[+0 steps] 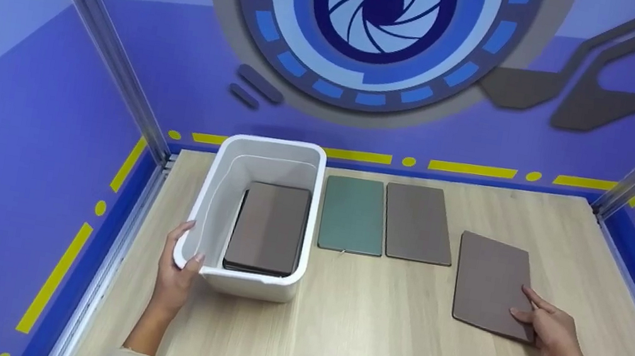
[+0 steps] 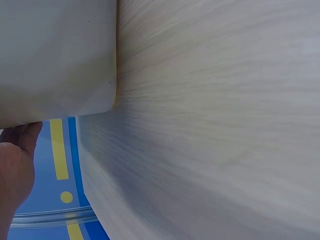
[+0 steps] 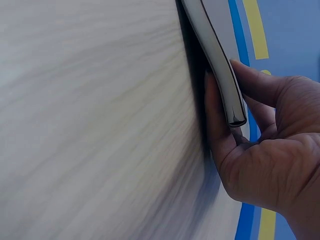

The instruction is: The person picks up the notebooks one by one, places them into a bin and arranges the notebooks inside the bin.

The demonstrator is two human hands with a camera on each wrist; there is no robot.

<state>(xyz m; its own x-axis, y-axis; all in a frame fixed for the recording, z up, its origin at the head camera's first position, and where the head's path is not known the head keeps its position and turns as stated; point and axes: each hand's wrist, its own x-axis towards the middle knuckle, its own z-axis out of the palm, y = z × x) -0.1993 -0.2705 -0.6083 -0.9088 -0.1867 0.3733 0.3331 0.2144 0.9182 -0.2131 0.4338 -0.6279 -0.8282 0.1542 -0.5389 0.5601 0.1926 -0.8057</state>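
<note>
At its near left corner, a white plastic bin (image 1: pixel 268 290) is held at the rim by my left hand (image 1: pixel 175 270), the thumb lying over the edge. Inside the bin a brown notebook (image 1: pixel 269 228) lies on top of dark-edged ones. My right hand (image 1: pixel 551 330) pinches another brown notebook (image 1: pixel 491 285) by its near right corner. The right wrist view shows that notebook's pages (image 3: pixel 220 70) slightly bent, with fingers on both faces. In the left wrist view the bin's wall (image 2: pixel 55 55) hides part of the left hand (image 2: pixel 17 165).
A green notebook (image 1: pixel 353 215) lies flat beside the bin, and a brown notebook (image 1: pixel 418 223) lies to its right. The wooden table (image 1: pixel 381 341) meets blue-purple walls (image 1: pixel 151 62) at the back and both sides.
</note>
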